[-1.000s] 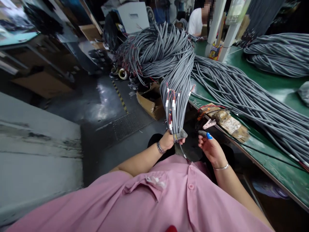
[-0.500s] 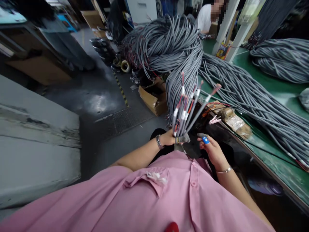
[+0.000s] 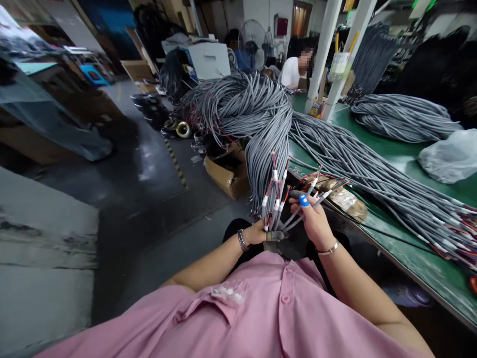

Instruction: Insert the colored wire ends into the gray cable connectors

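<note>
My left hand (image 3: pixel 263 233) is closed around a bunch of grey cables (image 3: pixel 278 211), whose ends stand up with white bands and bare coloured wires. Dark finger covers sit on some of its fingers. To its right, my right hand (image 3: pixel 315 219) is closed on grey cable ends (image 3: pixel 317 201) that lean out to the right from the same bunch. A blue cover shows on that thumb and a grey one on a finger. Just beyond the hands, a thick hank of grey cables (image 3: pixel 266 139) hangs over the table edge.
Long grey cables (image 3: pixel 357 154) lie along the green table (image 3: pixel 413 171) at right, near a clear plastic bag (image 3: pixel 449 156). An open cardboard box (image 3: pixel 233 181) stands on the floor. A co-worker (image 3: pixel 290 72) is at the far side, by white posts (image 3: pixel 322 54).
My right hand has moved up to the bunch and closed on some cable ends, which now splay to the right. My left hand keeps its hold. The camera view has tilted up.
</note>
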{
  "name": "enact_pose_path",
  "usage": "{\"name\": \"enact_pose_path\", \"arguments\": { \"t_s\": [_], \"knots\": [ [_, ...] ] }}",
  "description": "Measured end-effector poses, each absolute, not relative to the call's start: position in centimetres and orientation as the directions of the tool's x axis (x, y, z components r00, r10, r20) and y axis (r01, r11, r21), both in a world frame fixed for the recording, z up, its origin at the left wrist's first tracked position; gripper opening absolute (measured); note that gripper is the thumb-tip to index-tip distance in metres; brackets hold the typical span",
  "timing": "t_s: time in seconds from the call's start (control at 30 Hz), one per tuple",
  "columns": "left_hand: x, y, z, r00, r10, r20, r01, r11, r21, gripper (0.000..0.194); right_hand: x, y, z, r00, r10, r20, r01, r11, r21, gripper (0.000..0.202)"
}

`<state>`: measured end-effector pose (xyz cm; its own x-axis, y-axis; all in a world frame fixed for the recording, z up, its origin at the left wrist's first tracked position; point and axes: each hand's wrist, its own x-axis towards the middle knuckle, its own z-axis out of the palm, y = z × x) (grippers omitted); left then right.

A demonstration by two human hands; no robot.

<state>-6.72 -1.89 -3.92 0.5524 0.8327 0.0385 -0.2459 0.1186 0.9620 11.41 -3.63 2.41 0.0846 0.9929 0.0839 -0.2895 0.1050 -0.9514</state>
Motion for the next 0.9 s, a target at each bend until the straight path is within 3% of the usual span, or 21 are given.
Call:
{"name": "enact_pose_path", "arguments": {
  "t_s": [0.03, 0.1, 0.23, 0.33, 0.43, 0.53, 0.67, 0.73, 0.83, 0.9],
  "knots": [
    [-6.9, -1.8, -3.9, 0.663, 0.748, 0.040, -0.182, 0.110, 0.977, 0.033, 11.4, -3.7, 2.7, 0.083, 0.994, 0.070, -0.362, 0.096, -0.927, 0.030],
    [-7.4, -1.5, -3.8, 0.721, 0.690, 0.063, -0.159, 0.077, 0.984, 0.035, 11.4, -4.1, 3.1, 0.068, 0.997, 0.030, -0.520, 0.061, -0.852, 0.028],
    [-8.6, -1.2, -3.6, 0.554, 0.822, 0.131, -0.279, 0.034, 0.960, 0.054, 12.8, -6.1, 3.5, 0.047, 0.999, -0.026, -0.642, 0.010, -0.766, 0.028],
    [-10.5, -0.8, -3.0, 0.447, 0.887, 0.116, -0.346, 0.052, 0.937, 0.052, 15.7, -8.3, 2.8, 0.039, 0.998, -0.049, -0.512, -0.022, -0.858, 0.034],
    [-13.1, 0.0, -1.8, 0.435, 0.895, 0.096, -0.283, 0.035, 0.959, 0.054, 19.4, -10.5, 1.4, 0.038, 0.998, -0.044, -0.215, -0.035, -0.976, 0.018],
    [-14.9, 0.8, -0.4, 0.432, 0.895, 0.113, -0.254, 0.000, 0.967, 0.050, 21.9, -11.6, -0.7, -0.003, 0.993, -0.116, 0.048, -0.116, -0.992, 0.017],
    [-12.6, 0.2, 0.7, 0.477, 0.874, 0.090, -0.241, 0.032, 0.970, 0.050, 20.0, -10.3, -4.1, 0.051, 0.988, -0.146, 0.051, -0.148, -0.988, 0.022],
    [-9.5, -0.7, 0.5, 0.522, 0.852, 0.034, -0.163, 0.060, 0.985, 0.045, 17.4, -9.0, -5.3, 0.051, 0.978, -0.202, -0.049, -0.200, -0.979, 0.032],
    [-4.9, -1.7, -0.5, 0.422, 0.907, 0.011, -0.102, 0.036, 0.994, 0.036, 13.8, -7.2, -5.7, -0.063, 0.967, -0.248, -0.142, -0.255, -0.956, 0.040],
    [-2.9, -1.7, -1.1, 0.350, 0.937, -0.005, -0.172, 0.070, 0.983, 0.037, 12.6, -6.5, -5.4, -0.152, 0.956, -0.253, -0.159, -0.276, -0.948, 0.042]
  ]
}}
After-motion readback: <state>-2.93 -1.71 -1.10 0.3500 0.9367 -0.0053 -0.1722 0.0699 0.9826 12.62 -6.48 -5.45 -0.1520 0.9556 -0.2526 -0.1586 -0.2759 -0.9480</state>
